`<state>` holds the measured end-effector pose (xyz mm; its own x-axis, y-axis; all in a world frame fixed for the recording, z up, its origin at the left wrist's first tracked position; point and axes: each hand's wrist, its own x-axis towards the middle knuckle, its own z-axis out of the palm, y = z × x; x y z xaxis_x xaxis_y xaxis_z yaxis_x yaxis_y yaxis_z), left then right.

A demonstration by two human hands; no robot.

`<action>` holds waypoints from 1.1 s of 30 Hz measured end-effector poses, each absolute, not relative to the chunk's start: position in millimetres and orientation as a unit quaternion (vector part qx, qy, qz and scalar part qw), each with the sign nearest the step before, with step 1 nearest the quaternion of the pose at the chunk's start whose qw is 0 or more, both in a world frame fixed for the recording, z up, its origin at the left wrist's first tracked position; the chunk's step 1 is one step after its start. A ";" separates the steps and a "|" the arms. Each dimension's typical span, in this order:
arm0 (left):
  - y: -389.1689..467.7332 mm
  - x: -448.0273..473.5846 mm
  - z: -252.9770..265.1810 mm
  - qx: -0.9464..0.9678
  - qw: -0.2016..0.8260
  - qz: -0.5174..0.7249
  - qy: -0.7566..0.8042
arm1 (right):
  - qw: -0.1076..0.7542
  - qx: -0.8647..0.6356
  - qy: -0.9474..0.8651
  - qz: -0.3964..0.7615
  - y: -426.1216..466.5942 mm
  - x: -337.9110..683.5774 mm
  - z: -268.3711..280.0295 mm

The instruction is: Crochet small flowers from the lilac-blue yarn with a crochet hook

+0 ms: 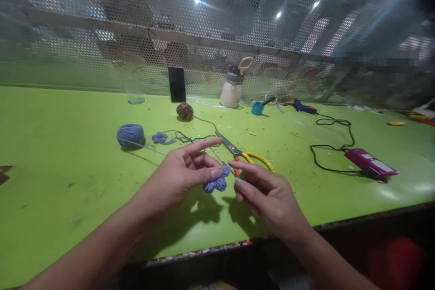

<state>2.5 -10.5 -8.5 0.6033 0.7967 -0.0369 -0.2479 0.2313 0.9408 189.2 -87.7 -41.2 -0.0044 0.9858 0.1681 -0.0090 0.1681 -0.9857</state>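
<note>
A blue-purple crocheted flower [216, 184] is pinched between the thumb and fingers of my left hand [190, 167]. Yarn runs up from it over that hand's raised index finger. Just right of the flower, my right hand [263, 192] is closed in a pinch on a slim crochet hook [232, 172], mostly hidden by the fingers, its tip at the flower's edge. Behind my hands lie scissors [231, 146] with yellow handles, partly covered by my right hand. A ball of blue-purple yarn [131, 136] sits to the left, beside a second small flower [159, 137].
A multicoloured yarn ball [185, 112] trails dark yarn. Farther back stand a phone [177, 84], a bottle [231, 88] and a blue pot [257, 108]. At right are a glue gun [305, 107], its cord and a purple box [370, 163]. The green table [84, 244] ends near me.
</note>
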 end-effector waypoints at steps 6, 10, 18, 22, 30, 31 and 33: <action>-13.8 1.6 -7.7 0.508 0.738 0.357 0.264 | 0.485 -0.499 -0.678 0.236 -88.6 203.9 -29.6; -14.6 -0.7 -8.5 0.521 0.730 0.350 0.269 | 0.442 -0.487 -0.731 0.181 -90.1 211.6 -21.0; -13.7 -0.6 -8.5 0.528 0.718 0.356 0.281 | 0.418 -0.471 -0.761 0.156 -90.2 218.6 -18.7; -13.8 -0.7 -7.9 0.528 0.718 0.356 0.282 | 0.428 -0.473 -0.753 0.164 -89.9 217.3 -21.7; -13.0 -0.1 -8.7 0.534 0.713 0.357 0.282 | 0.456 -0.487 -0.709 0.228 -91.1 211.4 -23.2; -12.7 0.3 -9.0 0.533 0.713 0.356 0.283 | 0.461 -0.485 -0.701 0.247 -91.0 210.6 -23.4; -12.1 1.3 -9.8 0.533 0.714 0.355 0.282 | 0.472 -0.477 -0.678 0.301 -90.7 208.8 -25.1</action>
<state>1.3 -12.1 -9.8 0.5887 0.8080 -0.0248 -0.2059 0.1795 0.9620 208.8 -90.7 -25.1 -0.0994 0.9302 0.3534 0.3624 0.3646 -0.8577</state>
